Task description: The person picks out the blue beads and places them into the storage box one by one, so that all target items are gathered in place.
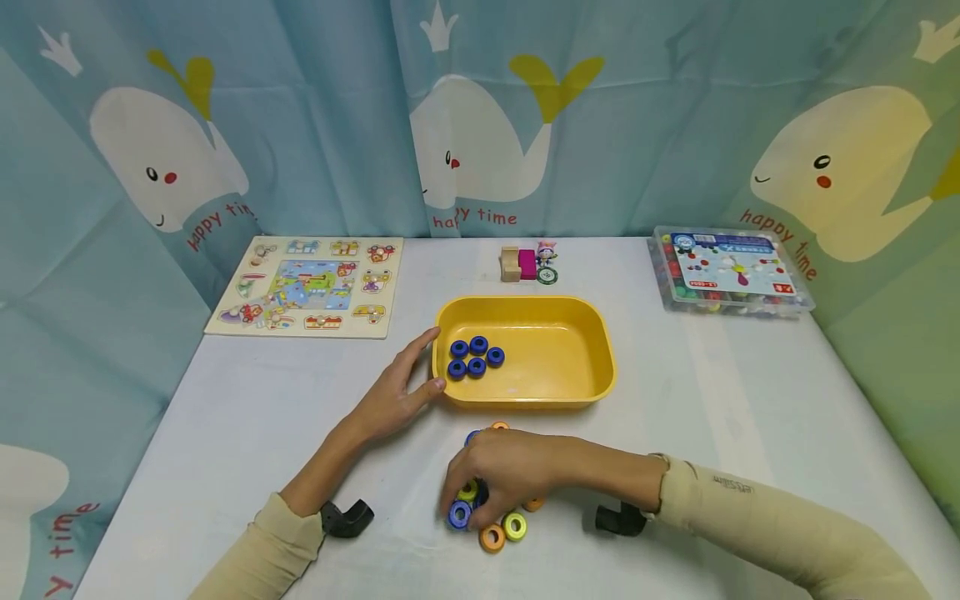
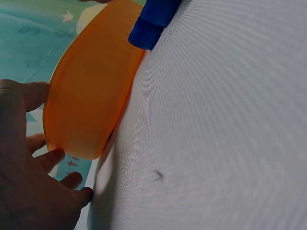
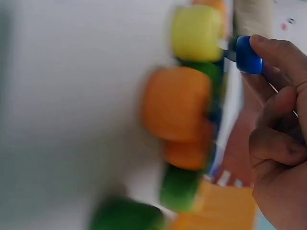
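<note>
A yellow plastic tub point(image 1: 555, 358) stands mid-table with several dark blue rings point(image 1: 477, 367) at its left end. My left hand point(image 1: 392, 398) touches the tub's left side, fingers spread along the wall; in the left wrist view the tub point(image 2: 91, 91) looks orange. In front of the tub, my right hand point(image 1: 510, 468) reaches over a loose pile of rings. Between its thumb and finger it pinches a blue ring point(image 3: 248, 55). Around it lie an orange ring point(image 1: 492, 538), a yellow-green ring point(image 1: 515, 526) and others. The hand hides part of the pile.
A wooden puzzle board point(image 1: 318, 283) lies at the back left. Small toys and blocks point(image 1: 527, 264) sit at the back middle. A clear box of colourful pieces point(image 1: 731, 271) is at the back right. A patterned curtain point(image 1: 322, 125) hangs behind the table.
</note>
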The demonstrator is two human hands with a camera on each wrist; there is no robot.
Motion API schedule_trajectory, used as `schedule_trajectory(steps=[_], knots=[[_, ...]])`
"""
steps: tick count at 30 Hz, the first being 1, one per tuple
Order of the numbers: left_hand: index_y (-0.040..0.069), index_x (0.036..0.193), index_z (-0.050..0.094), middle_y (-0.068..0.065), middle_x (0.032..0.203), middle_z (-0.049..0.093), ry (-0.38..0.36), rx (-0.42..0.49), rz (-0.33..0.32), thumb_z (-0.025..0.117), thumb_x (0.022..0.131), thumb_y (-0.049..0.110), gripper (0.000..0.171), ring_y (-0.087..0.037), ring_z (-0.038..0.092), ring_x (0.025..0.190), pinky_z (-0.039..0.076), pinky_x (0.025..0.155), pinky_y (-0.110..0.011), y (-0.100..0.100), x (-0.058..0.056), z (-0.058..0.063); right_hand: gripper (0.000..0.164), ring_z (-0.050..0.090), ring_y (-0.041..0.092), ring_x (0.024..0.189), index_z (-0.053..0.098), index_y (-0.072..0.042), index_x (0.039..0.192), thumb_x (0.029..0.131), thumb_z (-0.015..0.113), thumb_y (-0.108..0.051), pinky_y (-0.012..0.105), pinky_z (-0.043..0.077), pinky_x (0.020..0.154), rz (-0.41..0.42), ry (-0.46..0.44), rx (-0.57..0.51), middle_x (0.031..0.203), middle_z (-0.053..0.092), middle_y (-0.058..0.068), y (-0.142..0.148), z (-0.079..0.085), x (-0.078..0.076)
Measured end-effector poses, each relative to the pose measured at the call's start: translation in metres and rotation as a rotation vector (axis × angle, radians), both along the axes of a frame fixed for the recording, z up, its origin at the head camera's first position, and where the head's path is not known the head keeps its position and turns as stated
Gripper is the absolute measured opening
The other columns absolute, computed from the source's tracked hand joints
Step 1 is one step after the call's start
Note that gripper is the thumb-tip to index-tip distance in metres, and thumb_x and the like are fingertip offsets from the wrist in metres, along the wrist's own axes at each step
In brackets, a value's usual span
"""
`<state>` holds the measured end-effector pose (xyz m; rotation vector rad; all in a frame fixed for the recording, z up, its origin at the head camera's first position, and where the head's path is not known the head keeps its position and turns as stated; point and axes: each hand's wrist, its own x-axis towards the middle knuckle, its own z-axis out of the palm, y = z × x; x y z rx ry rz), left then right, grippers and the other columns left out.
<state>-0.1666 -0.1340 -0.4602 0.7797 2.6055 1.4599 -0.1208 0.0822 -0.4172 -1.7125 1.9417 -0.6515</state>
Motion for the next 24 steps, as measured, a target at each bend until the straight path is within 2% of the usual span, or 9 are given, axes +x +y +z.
schedule_trajectory(steps=[3, 5, 8, 11, 14, 17, 20, 24], knots=[[0.025, 0.149, 0.020, 0.010, 0.151, 0.022, -0.002, 0.005, 0.003, 0.056, 0.092, 0.037, 0.068, -0.014, 0.017, 0.137, 0.016, 0.110, -0.044, 0.000, 0.000, 0.000, 0.026, 0.053, -0.009, 0.089, 0.068, -0.025, 0.108, 0.084, 0.069, -0.033, 0.011, 0.044, 0.078, -0.043, -0.040, -0.026, 0.102, 0.060, -0.023, 0.006, 0.020, -0.005], [0.025, 0.149, 0.020, 0.010, 0.150, 0.022, -0.003, 0.006, 0.004, 0.056, 0.092, 0.037, 0.068, -0.014, 0.017, 0.137, 0.016, 0.110, -0.045, 0.000, 0.000, 0.000, 0.026, 0.053, -0.007, 0.083, 0.067, -0.025, 0.108, 0.083, 0.070, -0.033, 0.013, 0.046, 0.072, -0.094, -0.059, -0.056, 0.101, 0.060, -0.023, 0.012, 0.035, -0.012], [0.026, 0.149, 0.020, 0.010, 0.151, 0.021, -0.001, 0.000, 0.004, 0.055, 0.092, 0.038, 0.068, -0.015, 0.017, 0.137, 0.016, 0.110, -0.046, 0.000, 0.000, -0.001, 0.027, 0.051, -0.003, 0.070, 0.068, -0.026, 0.107, 0.081, 0.073, -0.032, 0.016, 0.046, 0.058, -0.199, -0.047, -0.115, 0.099, 0.061, -0.023, 0.025, 0.053, -0.025], [0.026, 0.149, 0.020, 0.010, 0.151, 0.021, 0.005, -0.009, 0.007, 0.055, 0.092, 0.040, 0.069, -0.016, 0.018, 0.137, 0.017, 0.110, -0.046, 0.000, 0.000, -0.001, 0.027, 0.048, 0.003, 0.059, 0.069, -0.028, 0.105, 0.078, 0.075, -0.029, 0.020, 0.043, 0.049, -0.329, -0.027, -0.147, 0.098, 0.062, -0.022, 0.039, 0.063, -0.043], [0.025, 0.149, 0.020, 0.009, 0.151, 0.022, 0.009, -0.008, 0.009, 0.056, 0.092, 0.039, 0.069, -0.017, 0.018, 0.137, 0.017, 0.109, -0.047, 0.000, 0.000, -0.001, 0.026, 0.047, 0.007, 0.055, 0.070, -0.031, 0.103, 0.077, 0.076, -0.030, 0.023, 0.042, 0.047, -0.456, -0.016, -0.132, 0.096, 0.063, -0.021, 0.053, 0.060, -0.062], [0.024, 0.149, 0.020, 0.009, 0.151, 0.022, 0.005, -0.003, 0.013, 0.057, 0.091, 0.037, 0.069, -0.017, 0.018, 0.137, 0.017, 0.109, -0.047, 0.001, 0.000, 0.000, 0.025, 0.047, 0.009, 0.053, 0.071, -0.031, 0.102, 0.077, 0.076, -0.034, 0.023, 0.040, 0.047, -0.542, -0.023, -0.094, 0.092, 0.065, -0.018, 0.063, 0.049, -0.079], [0.025, 0.149, 0.021, 0.009, 0.151, 0.022, -0.002, -0.003, 0.014, 0.057, 0.091, 0.038, 0.069, -0.017, 0.018, 0.137, 0.017, 0.109, -0.046, 0.001, 0.001, 0.000, 0.026, 0.046, 0.011, 0.051, 0.072, -0.027, 0.101, 0.076, 0.076, -0.034, 0.023, 0.036, 0.044, -0.582, -0.044, -0.059, 0.081, 0.065, -0.011, 0.070, 0.034, -0.091], [0.026, 0.149, 0.020, 0.010, 0.151, 0.021, -0.013, -0.005, 0.015, 0.056, 0.091, 0.039, 0.069, -0.016, 0.017, 0.137, 0.016, 0.110, -0.045, 0.001, 0.002, 0.000, 0.027, 0.044, 0.012, 0.049, 0.073, -0.025, 0.101, 0.076, 0.077, -0.032, 0.024, 0.033, 0.045, -0.595, -0.052, -0.004, 0.079, 0.065, -0.011, 0.072, 0.016, -0.100]])
